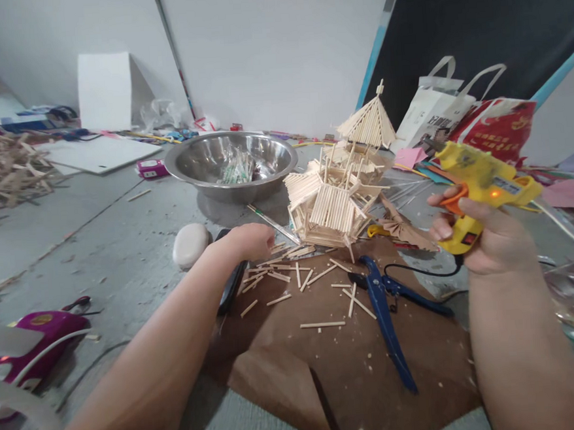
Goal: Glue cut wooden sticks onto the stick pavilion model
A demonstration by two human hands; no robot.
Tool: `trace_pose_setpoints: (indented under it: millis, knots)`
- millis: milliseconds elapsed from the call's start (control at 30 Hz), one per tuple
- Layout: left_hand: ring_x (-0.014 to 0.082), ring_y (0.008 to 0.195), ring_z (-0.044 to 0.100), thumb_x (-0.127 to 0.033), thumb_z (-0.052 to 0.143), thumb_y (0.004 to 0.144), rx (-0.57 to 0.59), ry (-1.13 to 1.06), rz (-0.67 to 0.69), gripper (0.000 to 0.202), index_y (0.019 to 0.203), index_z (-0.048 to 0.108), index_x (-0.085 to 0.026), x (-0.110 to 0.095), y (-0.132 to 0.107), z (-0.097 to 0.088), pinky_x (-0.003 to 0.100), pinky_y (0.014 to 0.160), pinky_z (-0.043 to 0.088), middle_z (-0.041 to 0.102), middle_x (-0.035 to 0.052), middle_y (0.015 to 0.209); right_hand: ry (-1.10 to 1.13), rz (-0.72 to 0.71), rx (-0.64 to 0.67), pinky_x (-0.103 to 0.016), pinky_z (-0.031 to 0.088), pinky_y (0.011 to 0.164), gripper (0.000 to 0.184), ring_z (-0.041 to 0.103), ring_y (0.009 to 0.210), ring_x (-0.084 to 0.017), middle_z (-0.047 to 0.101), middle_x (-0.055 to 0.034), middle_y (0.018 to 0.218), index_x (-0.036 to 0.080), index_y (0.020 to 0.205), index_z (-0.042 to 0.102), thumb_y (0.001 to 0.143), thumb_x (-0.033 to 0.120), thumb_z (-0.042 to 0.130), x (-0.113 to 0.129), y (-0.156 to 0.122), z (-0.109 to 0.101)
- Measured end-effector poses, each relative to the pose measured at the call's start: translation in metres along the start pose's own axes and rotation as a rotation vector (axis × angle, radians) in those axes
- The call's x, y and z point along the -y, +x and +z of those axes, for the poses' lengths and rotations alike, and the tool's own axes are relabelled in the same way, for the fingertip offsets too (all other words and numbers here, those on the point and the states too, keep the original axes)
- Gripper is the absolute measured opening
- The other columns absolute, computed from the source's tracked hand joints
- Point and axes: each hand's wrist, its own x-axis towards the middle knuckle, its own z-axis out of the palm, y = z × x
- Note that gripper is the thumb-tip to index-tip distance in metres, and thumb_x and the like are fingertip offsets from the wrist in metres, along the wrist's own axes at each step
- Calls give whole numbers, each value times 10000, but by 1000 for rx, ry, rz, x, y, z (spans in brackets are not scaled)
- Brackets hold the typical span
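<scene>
Yellow plastic fills our right hand (490, 240), which is clamped on the glue gun (493, 177), the fingers curled round its grip by the orange trigger (455, 198), to the right of the stick model (333, 208). Our left hand (253, 240) reaches to the left of the model, back uppermost, fingertips bent down and hidden at the loose sticks (277, 276); we cannot tell whether it pinches one. The gun's nozzle points left and away from us, its long axis slanting down to the right. The model stands with its spire upward. We see a label on the gun, too small to read; behind the model's right side, the red bag (500, 131) bears blurred yellow characters.
</scene>
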Motion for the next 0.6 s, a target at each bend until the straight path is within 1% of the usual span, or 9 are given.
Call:
trace_pose_setpoints:
  millis: [67,100,200,233,333,467,600]
  knots:
    - [228,791,546,-264,483,584,-5,-9,27,364,936,557,-208,-4,-4,-1,312,627,418,602,87,929,-1,-5,5,-254,360,383,106,470,397,-76,598,5,738,207,724,564,622,233,575,0,0,0]
    - [228,791,546,-258,495,576,7,-7,47,365,932,556,-211,-6,-6,-1,317,632,418,603,86,926,1,-7,4,-251,356,379,105,470,396,-75,598,5,739,206,723,565,622,232,575,0,0,0]
    - [227,783,550,-242,522,570,76,21,103,260,818,593,-216,-14,-8,2,324,644,415,616,79,877,3,-15,-8,-244,347,367,95,470,396,-75,602,6,744,209,707,565,615,229,579,1,0,0]
    - [227,783,551,-230,522,574,83,33,112,225,783,601,-213,-16,-8,4,325,648,414,619,79,863,-2,-20,-10,-244,348,366,91,470,397,-75,604,7,743,213,703,565,615,229,579,1,0,0]
    - [230,793,553,-182,494,586,59,54,117,199,746,612,-199,-19,-5,10,327,654,414,621,88,842,-14,-35,-4,-246,353,371,82,473,401,-78,606,8,739,223,700,566,620,231,578,1,0,-1]
    - [245,801,555,-167,460,613,5,38,124,194,733,611,-182,-18,-1,16,351,663,413,616,105,822,-12,-40,7,-251,356,380,87,475,409,-82,600,9,727,226,699,562,617,245,587,2,0,-2]
    - [255,778,558,-127,449,610,-41,48,125,166,677,597,-162,-19,-1,17,366,649,410,611,114,778,-12,-24,11,-244,354,373,92,470,409,-76,594,4,740,215,708,556,624,245,579,1,0,-1]
